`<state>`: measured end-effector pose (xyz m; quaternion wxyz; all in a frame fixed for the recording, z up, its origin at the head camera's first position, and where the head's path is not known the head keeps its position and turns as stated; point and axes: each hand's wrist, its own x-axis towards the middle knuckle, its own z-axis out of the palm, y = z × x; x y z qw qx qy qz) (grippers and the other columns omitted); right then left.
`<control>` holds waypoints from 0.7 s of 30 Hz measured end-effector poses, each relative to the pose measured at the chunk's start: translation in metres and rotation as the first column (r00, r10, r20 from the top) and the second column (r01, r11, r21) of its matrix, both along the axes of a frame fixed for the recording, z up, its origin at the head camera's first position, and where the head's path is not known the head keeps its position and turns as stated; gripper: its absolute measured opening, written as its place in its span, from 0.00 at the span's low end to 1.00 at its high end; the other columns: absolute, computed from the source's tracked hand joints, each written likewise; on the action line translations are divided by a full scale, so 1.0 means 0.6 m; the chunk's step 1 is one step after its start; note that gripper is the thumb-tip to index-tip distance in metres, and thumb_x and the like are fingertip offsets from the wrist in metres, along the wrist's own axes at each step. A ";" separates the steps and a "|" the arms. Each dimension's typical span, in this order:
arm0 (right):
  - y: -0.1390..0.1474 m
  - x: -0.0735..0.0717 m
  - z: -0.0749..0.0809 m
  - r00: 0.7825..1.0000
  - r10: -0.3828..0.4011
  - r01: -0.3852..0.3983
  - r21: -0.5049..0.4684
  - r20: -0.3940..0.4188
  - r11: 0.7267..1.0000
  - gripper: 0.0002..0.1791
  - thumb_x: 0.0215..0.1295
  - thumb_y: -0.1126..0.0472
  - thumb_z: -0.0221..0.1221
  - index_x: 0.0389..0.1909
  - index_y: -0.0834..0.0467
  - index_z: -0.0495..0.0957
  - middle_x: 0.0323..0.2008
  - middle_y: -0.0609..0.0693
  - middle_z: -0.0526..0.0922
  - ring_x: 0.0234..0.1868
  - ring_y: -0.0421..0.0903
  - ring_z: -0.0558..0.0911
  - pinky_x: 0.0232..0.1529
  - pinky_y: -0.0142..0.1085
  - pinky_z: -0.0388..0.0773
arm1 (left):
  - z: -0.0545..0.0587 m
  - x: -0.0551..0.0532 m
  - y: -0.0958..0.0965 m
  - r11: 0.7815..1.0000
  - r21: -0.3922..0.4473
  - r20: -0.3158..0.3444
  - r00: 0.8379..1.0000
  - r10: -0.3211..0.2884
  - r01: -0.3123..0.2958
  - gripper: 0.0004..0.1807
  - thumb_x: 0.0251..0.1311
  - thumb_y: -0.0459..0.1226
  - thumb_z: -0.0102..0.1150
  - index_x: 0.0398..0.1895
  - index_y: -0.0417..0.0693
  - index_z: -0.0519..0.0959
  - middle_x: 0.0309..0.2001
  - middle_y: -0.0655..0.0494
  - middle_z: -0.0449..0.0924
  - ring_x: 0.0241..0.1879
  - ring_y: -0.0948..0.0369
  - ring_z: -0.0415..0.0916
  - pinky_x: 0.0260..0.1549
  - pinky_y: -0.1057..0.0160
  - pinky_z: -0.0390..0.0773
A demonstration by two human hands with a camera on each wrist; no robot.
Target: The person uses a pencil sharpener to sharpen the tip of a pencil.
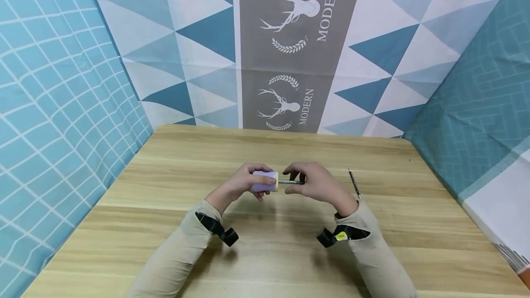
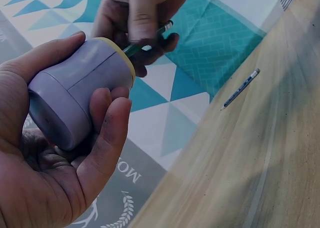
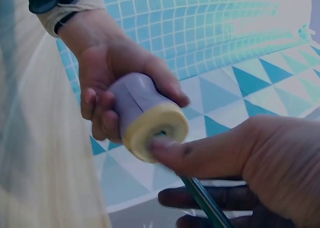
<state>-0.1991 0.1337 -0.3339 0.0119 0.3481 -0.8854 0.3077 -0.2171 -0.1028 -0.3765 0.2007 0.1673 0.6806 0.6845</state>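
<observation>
My left hand (image 1: 242, 182) grips a purple pencil sharpener (image 1: 263, 181) with a cream-yellow end, its fingers wrapped round the body. The sharpener is held above the table, its yellow end turned toward my right hand (image 1: 316, 185). A dark green pencil (image 3: 202, 200) runs from the hole in that end. In the left wrist view, the right thumb and fingers close round the pencil, whose back end sticks out past them. The pencil's point is hidden in the sharpener. From the right wrist view, the right thumb lies close to the yellow face.
A second, dark patterned pencil (image 1: 354, 184) lies on the wooden table (image 1: 207, 151), beyond the right wrist. Behind the table hangs a cloth (image 1: 207, 49) with triangles and deer heads. Blue tiled cloth (image 1: 54, 82) covers the left side.
</observation>
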 end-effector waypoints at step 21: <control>-0.005 0.005 -0.003 0.991 -0.027 0.004 -0.180 -0.127 0.984 0.09 0.47 0.73 0.73 0.22 0.58 0.84 0.24 0.43 0.79 0.23 0.37 0.75 0.23 0.32 0.74 | 0.001 -0.005 -0.003 1.000 0.020 0.019 1.000 0.003 -0.004 0.15 0.56 0.35 0.65 0.43 0.35 0.78 0.29 0.44 0.80 0.18 0.59 0.76 0.18 0.62 0.82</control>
